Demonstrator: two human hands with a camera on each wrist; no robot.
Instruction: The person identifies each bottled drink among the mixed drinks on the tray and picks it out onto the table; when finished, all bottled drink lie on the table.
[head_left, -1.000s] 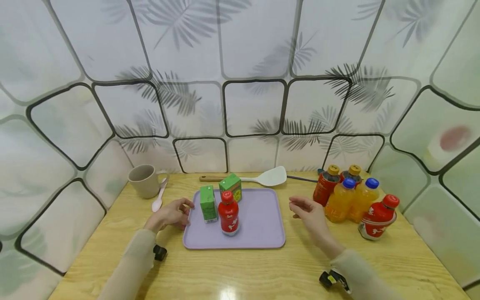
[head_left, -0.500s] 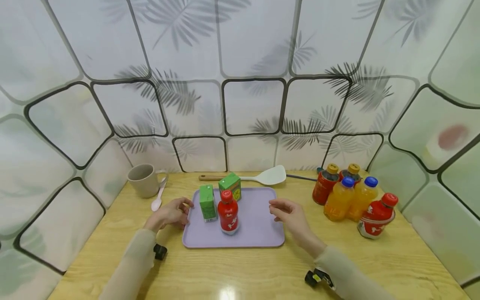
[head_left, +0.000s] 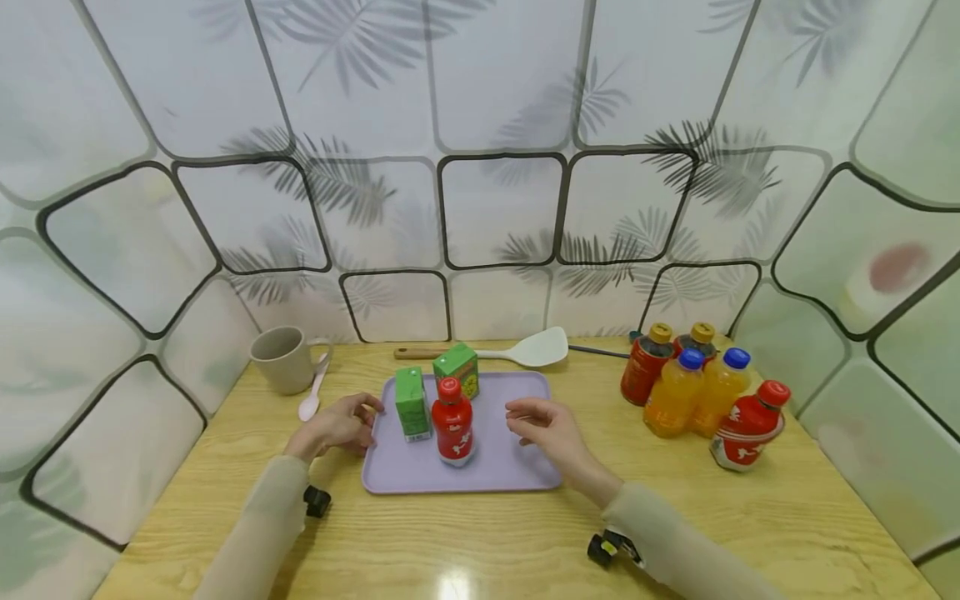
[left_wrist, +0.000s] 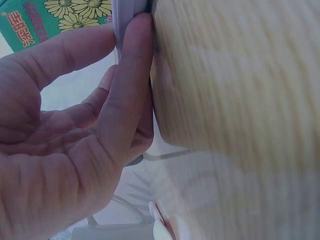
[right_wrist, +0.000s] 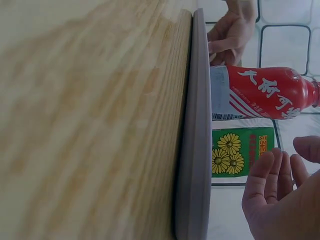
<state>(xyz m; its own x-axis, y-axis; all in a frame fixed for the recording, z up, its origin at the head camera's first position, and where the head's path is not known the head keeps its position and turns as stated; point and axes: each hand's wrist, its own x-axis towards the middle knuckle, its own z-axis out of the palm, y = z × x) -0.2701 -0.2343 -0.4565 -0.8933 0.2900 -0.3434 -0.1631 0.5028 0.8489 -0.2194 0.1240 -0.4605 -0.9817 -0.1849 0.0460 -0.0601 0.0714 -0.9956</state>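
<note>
A lilac tray (head_left: 517, 475) lies on the wooden table. My left hand (head_left: 341, 427) pinches its left edge; in the left wrist view the tray rim (left_wrist: 121, 25) sits between thumb and finger. On the tray stand a red bottle (head_left: 453, 429) and two green drink cartons, one carton (head_left: 412, 404) at the left and another carton (head_left: 459, 371) behind the bottle. My right hand (head_left: 551, 437) hovers over the tray's right part, fingers loosely bent with nothing in them. In the right wrist view, the red bottle (right_wrist: 265, 93) and a flowered carton (right_wrist: 240, 152) show beyond the tray's rim.
At the right stand cola bottles (head_left: 647, 367), orange drink bottles (head_left: 675, 396) and a wrapped red bottle (head_left: 747, 429). Behind the tray lies a white spatula (head_left: 542, 348). A grey mug (head_left: 283, 360) and a pink spoon (head_left: 313, 392) are at the left. A patterned wall covering closes the back.
My right hand has moved left from the table beside the tray to above the tray's right part. The left hand stays at the tray's left edge, and the things on the tray stay put.
</note>
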